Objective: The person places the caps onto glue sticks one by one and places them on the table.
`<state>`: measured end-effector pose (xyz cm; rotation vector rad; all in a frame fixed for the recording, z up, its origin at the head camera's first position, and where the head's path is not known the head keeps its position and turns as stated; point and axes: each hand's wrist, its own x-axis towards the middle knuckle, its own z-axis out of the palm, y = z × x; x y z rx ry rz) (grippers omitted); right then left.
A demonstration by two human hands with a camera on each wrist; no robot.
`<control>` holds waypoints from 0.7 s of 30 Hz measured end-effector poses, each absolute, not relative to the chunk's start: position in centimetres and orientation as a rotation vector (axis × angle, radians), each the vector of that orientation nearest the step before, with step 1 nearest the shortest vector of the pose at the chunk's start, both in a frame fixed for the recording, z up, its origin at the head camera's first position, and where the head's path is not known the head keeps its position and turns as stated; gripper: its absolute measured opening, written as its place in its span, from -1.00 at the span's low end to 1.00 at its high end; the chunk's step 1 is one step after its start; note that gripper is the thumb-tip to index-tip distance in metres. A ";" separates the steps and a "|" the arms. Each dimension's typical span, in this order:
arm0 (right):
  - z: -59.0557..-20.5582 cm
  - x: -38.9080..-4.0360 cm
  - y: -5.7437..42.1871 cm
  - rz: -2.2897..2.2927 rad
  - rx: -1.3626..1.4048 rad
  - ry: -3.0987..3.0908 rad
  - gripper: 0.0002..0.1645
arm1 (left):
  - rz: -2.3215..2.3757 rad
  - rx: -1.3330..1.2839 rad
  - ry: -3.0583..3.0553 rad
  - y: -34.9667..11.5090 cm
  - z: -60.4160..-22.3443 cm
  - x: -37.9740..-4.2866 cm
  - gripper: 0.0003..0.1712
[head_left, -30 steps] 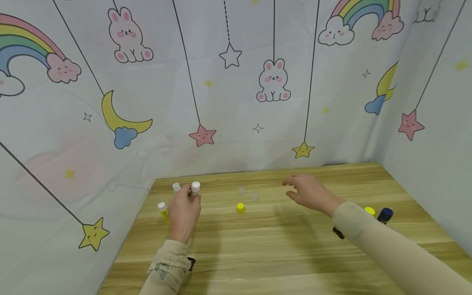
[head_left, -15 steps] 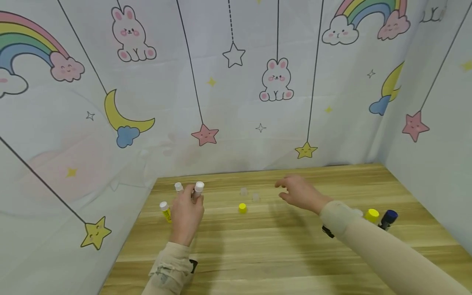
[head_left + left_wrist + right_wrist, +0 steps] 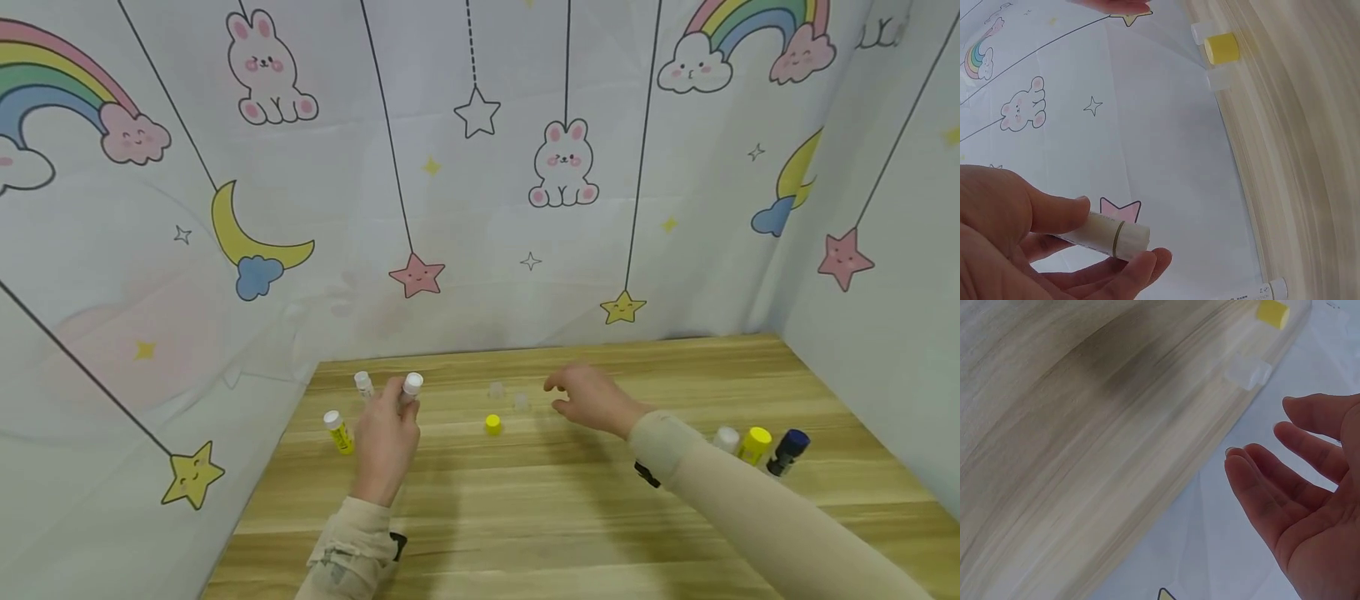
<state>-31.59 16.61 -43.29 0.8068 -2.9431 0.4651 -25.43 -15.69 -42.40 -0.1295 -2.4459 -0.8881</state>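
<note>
My left hand (image 3: 386, 433) grips a white glue stick (image 3: 1102, 235) between thumb and fingers, its smooth white end pointing up in the head view. Left of that hand stand another white glue stick (image 3: 363, 383) and a yellow-labelled one with a white end (image 3: 338, 432). Over the table to the right, my right hand (image 3: 596, 402) holds nothing, its fingers loosely bent and parted from the thumb. Nearest to it are two clear caps (image 3: 521, 402), with a yellow cap (image 3: 492, 425) just in front of them.
At the right of the wooden table (image 3: 510, 533) stand a white-topped tube (image 3: 726, 439), a yellow-topped one (image 3: 754, 446) and a dark blue-topped one (image 3: 787, 452), partly behind the right sleeve. A printed cloth (image 3: 480, 208) hangs along the table's back edge.
My right hand has moved left toward the clear caps, uncovering the tubes at right. The left hand has shifted slightly right with the glue stick, showing more of the two sticks beside it.
</note>
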 end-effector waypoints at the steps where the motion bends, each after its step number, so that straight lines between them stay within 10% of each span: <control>1: -43.4 -31.6 16.4 0.467 0.812 -2.946 -0.67 | -0.884 -0.131 -2.449 -15.7 -42.4 -25.4 -0.67; 21: -45.1 -33.1 12.5 0.451 0.795 -3.012 -0.65 | -0.904 -0.194 -2.461 -15.6 -42.5 -25.0 -0.68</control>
